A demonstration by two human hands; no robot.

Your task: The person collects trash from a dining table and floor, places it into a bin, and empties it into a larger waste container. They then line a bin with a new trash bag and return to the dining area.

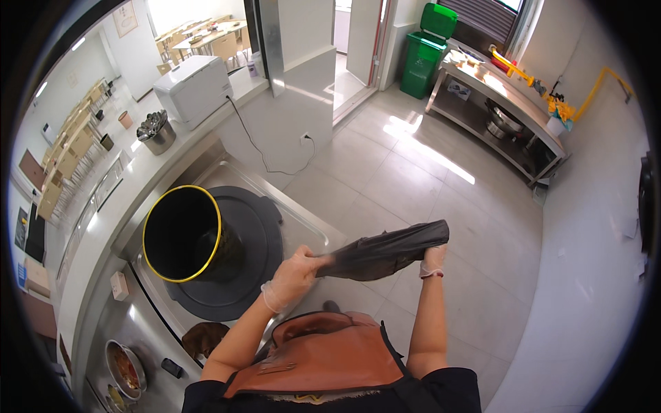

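A crumpled dark plastic bag [385, 250] is stretched between both my gloved hands in front of my chest. My left hand [295, 274] grips its left end in a closed fist. My right hand [432, 261] holds the right end from underneath, partly hidden by the bag. To the left, a black bin with a yellow rim [184, 234] stands tilted on a large round dark lid [255, 241] over a steel sink [303, 217]. The bin looks empty inside.
A steel counter [138, 323] runs along my left with bowls of food [125, 368], a white box appliance [194, 88] and a metal pot [157, 134]. A green wheeled bin [427, 51] and a steel table [502, 96] stand across the tiled floor. I wear a brown apron [320, 358].
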